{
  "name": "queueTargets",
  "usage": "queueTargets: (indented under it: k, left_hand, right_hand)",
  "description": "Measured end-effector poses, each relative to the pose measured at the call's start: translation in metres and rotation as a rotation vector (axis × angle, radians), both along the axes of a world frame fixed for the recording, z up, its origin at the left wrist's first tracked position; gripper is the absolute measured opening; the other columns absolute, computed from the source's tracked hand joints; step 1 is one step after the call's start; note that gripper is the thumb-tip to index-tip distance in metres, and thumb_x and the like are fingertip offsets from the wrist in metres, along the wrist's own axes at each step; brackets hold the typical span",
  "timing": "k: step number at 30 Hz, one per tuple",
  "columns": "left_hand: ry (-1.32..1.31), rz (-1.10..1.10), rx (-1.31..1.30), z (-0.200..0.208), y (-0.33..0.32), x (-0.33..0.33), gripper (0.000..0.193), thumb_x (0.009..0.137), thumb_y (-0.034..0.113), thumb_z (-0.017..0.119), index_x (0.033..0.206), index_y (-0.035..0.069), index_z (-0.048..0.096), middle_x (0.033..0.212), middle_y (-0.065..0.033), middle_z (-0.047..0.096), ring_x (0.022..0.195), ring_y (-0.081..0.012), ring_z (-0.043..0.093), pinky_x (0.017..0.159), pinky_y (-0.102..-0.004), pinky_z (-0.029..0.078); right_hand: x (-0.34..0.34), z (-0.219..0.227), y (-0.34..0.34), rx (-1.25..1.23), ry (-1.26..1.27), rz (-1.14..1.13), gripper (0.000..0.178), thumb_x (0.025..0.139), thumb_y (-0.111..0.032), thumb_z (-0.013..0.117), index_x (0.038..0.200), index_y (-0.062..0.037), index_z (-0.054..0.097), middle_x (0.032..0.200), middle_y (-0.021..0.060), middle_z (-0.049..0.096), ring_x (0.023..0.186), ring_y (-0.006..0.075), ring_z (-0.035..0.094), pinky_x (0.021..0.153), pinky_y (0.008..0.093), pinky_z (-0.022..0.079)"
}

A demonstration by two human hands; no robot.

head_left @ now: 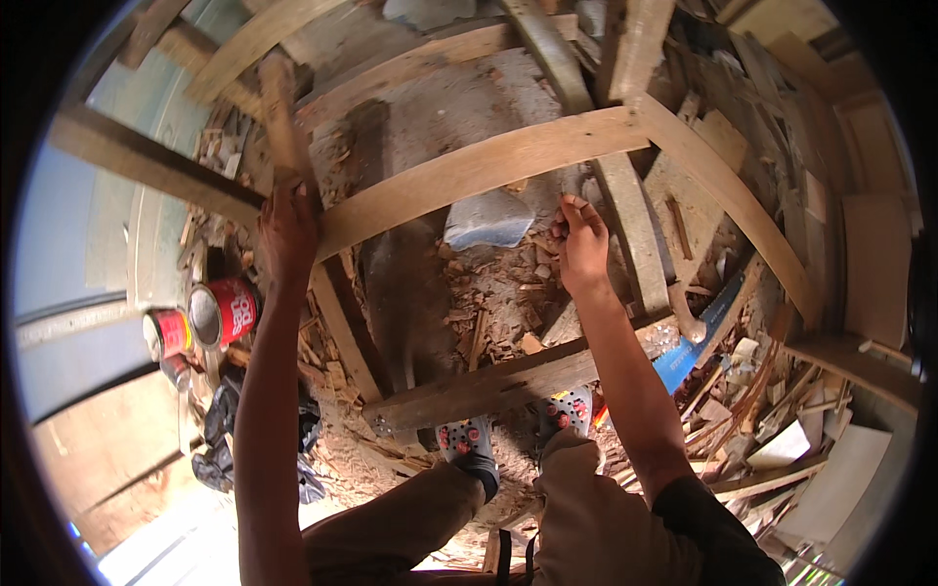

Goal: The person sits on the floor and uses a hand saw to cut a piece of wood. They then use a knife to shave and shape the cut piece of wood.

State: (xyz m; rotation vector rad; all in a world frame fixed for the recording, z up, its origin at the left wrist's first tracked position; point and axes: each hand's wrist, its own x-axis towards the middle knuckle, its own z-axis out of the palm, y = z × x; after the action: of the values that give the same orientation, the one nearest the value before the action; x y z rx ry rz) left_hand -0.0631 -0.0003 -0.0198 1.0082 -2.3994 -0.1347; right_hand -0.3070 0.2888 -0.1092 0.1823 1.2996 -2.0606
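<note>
A rough wooden frame of nailed planks and posts stands before me. My left hand is closed around its left corner, where a crosspiece meets a post. My right hand hovers below the crosspiece's right half, apart from the wood. Its thumb and fingertips are pinched together; whatever they hold is too small to make out. Nearer to me runs a lower beam. Right of my right forearm lies a handsaw with a blue blade, beside a rounded wooden handle.
Two tins, a larger red one and a smaller one, stand at left above a black plastic bag. Wood chips and offcuts litter the ground. A bluish slab piece lies inside the frame. My shoes are close behind the lower beam.
</note>
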Motion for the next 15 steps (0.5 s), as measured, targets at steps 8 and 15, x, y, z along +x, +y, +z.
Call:
queueTargets:
  k: [8, 15]
  left_hand:
    - [-0.026, -0.231, -0.006, 0.008, 0.103, -0.181, 0.040, 0.101, 0.041, 0.053, 0.120, 0.007, 0.061, 0.113, -0.0160, 0.069, 0.106, -0.0338, 0.065, 0.095, -0.0513, 0.045]
    - [-0.324, -0.046, 0.209, 0.006, 0.134, -0.224, 0.051, 0.102, 0.048, 0.039, 0.098, 0.007, 0.069, 0.098, -0.0197, 0.073, 0.094, -0.0395, 0.069, 0.091, -0.0509, 0.048]
  right_hand:
    - [-0.036, 0.002, -0.017, -0.156, -0.408, -0.216, 0.009, 0.096, -0.012, 0.066, 0.103, -0.0071, 0.062, 0.080, -0.0002, 0.051, 0.069, 0.0129, 0.044, 0.065, 0.0308, 0.042]
    - [-0.049, 0.000, -0.041, -0.448, -0.413, -0.248, 0.004, 0.099, -0.009, 0.057, 0.096, -0.0079, 0.057, 0.080, 0.0001, 0.048, 0.072, 0.0128, 0.043, 0.067, 0.0300, 0.042]
